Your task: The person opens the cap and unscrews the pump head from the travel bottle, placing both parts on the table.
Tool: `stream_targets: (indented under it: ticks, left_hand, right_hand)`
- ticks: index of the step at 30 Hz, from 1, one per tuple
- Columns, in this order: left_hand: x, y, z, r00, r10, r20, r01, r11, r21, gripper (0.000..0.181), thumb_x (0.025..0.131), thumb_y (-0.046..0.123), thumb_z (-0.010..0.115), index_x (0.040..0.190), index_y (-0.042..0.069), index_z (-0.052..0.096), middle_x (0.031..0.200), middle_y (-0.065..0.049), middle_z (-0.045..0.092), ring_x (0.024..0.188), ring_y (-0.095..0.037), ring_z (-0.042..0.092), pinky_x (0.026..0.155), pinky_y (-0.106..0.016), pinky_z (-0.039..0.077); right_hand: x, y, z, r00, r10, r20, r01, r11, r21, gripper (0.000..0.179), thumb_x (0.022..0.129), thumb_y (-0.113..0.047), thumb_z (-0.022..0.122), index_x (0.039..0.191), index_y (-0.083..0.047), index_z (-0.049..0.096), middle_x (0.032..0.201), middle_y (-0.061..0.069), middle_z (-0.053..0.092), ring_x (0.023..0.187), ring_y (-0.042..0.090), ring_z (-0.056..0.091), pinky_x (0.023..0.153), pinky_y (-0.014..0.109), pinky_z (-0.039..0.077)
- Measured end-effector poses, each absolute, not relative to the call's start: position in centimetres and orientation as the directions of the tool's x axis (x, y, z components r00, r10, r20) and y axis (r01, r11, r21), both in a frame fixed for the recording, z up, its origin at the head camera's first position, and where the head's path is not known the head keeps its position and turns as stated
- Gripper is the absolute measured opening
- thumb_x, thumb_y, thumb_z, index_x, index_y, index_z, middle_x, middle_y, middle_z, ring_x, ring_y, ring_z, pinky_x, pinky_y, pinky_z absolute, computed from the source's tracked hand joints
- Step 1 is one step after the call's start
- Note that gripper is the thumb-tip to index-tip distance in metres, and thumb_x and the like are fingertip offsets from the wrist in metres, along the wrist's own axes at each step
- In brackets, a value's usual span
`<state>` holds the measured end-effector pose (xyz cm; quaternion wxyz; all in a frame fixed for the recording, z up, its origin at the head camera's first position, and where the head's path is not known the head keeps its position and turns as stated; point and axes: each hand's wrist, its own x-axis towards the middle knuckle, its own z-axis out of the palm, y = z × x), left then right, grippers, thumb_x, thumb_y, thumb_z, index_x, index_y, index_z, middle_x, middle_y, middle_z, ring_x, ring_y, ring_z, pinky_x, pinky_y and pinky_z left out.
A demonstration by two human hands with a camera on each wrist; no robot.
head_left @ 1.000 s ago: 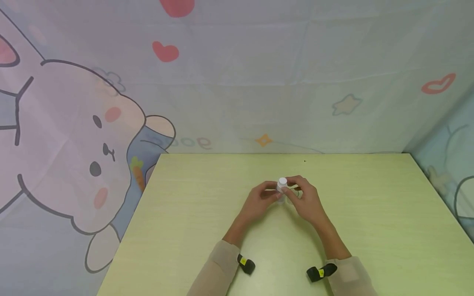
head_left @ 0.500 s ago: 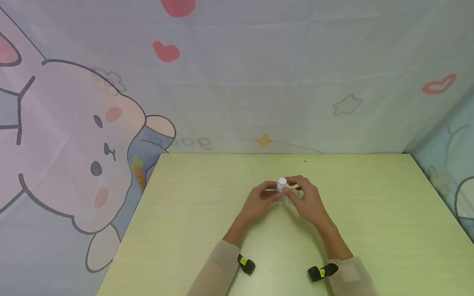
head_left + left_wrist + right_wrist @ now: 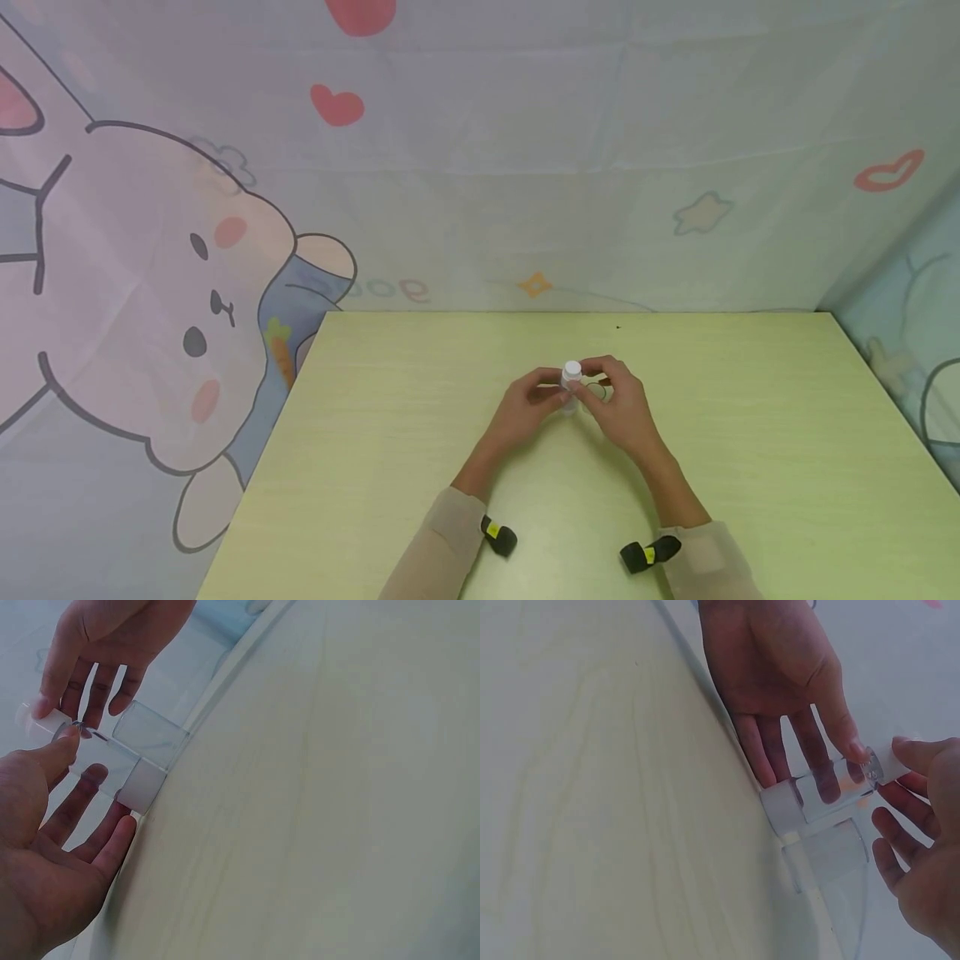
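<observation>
A clear bottle point(image 3: 832, 796) with a white cap point(image 3: 572, 367) stands upright on the table. Its lowest part looks whitish; whether that is the base or its contents, I cannot tell. My left hand point(image 3: 521, 410) holds the bottle's body from the left, thumb near the neck and fingers along the far side. From the other side, my right hand point(image 3: 622, 408) pinches the cap between thumb and fingers. Beside the bottle, below the right hand, stands a clear cup point(image 3: 152, 735), partly covered by that hand in the head view.
The pale wooden table point(image 3: 390, 433) ends at a far edge against a printed cloth backdrop point(image 3: 480, 150). Another cloth hangs along the right side. A tiny dark speck point(image 3: 618, 327) lies near the far edge.
Both hands keep their places on the bottle and cap. The right thumb and wrist have shifted only very slightly; the bottle and cup stay where they were.
</observation>
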<state>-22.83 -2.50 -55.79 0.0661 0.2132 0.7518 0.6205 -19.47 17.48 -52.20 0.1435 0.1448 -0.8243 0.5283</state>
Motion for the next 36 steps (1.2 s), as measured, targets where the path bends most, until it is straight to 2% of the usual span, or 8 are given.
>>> stream_targets:
  ticks: [10, 16, 23, 30, 36]
  left_hand:
    - [-22.89, -2.51, -55.85, -0.897, 0.405, 0.177, 0.250, 0.135, 0.959, 0.033, 0.103, 0.030, 0.073, 0.136, 0.024, 0.069, 0.132, 0.001, 0.070, 0.119, -0.019, 0.070, 0.102, -0.038, 0.058]
    - [-22.83, -2.50, -55.73, -0.900, 0.401, 0.174, 0.247, 0.139, 0.959, 0.033, 0.103, 0.031, 0.073, 0.135, 0.025, 0.069, 0.132, 0.003, 0.070, 0.118, -0.017, 0.070, 0.103, -0.037, 0.057]
    - [-22.84, -2.49, -55.82, -0.902, 0.399, 0.167, 0.243, 0.146, 0.959, 0.033, 0.103, 0.032, 0.073, 0.135, 0.026, 0.069, 0.132, 0.004, 0.070, 0.118, -0.017, 0.070, 0.103, -0.037, 0.057]
    - [-22.85, -2.49, -55.90, -0.903, 0.398, 0.163, 0.232, 0.132, 0.964, 0.031, 0.103, 0.029, 0.073, 0.134, 0.025, 0.070, 0.131, 0.004, 0.070, 0.118, -0.016, 0.071, 0.102, -0.037, 0.057]
    - [-22.88, -2.50, -55.86, -0.900, 0.404, 0.166, 0.235, 0.128, 0.963, 0.031, 0.104, 0.030, 0.073, 0.134, 0.025, 0.069, 0.132, 0.003, 0.070, 0.118, -0.016, 0.071, 0.102, -0.037, 0.057]
  right_hand:
    - [-19.75, 17.82, -52.43, -0.901, -0.119, 0.418, -0.430, 0.387, -0.816, 0.024, 0.101, -0.013, 0.075, 0.125, -0.009, 0.071, 0.119, 0.007, 0.071, 0.114, 0.029, 0.063, 0.094, 0.055, 0.054]
    - [-19.86, 18.05, -52.47, -0.902, -0.135, 0.410, -0.429, 0.380, -0.820, 0.025, 0.101, -0.013, 0.075, 0.126, -0.011, 0.072, 0.120, 0.004, 0.070, 0.115, 0.026, 0.062, 0.095, 0.056, 0.054]
    - [-19.75, 18.10, -52.48, -0.898, -0.143, 0.415, -0.438, 0.368, -0.820, 0.027, 0.101, -0.013, 0.074, 0.128, -0.011, 0.071, 0.121, 0.005, 0.069, 0.116, 0.029, 0.062, 0.095, 0.056, 0.054]
    - [-19.49, 17.68, -52.26, -0.910, -0.090, 0.404, -0.407, 0.377, -0.832, 0.029, 0.099, -0.021, 0.079, 0.125, -0.012, 0.070, 0.123, 0.003, 0.069, 0.117, 0.024, 0.061, 0.096, 0.054, 0.049]
    - [-19.58, 17.28, -52.48, -0.920, -0.058, 0.388, -0.378, 0.394, -0.838, 0.030, 0.098, -0.025, 0.080, 0.121, -0.009, 0.069, 0.120, 0.005, 0.069, 0.114, 0.024, 0.059, 0.097, 0.057, 0.049]
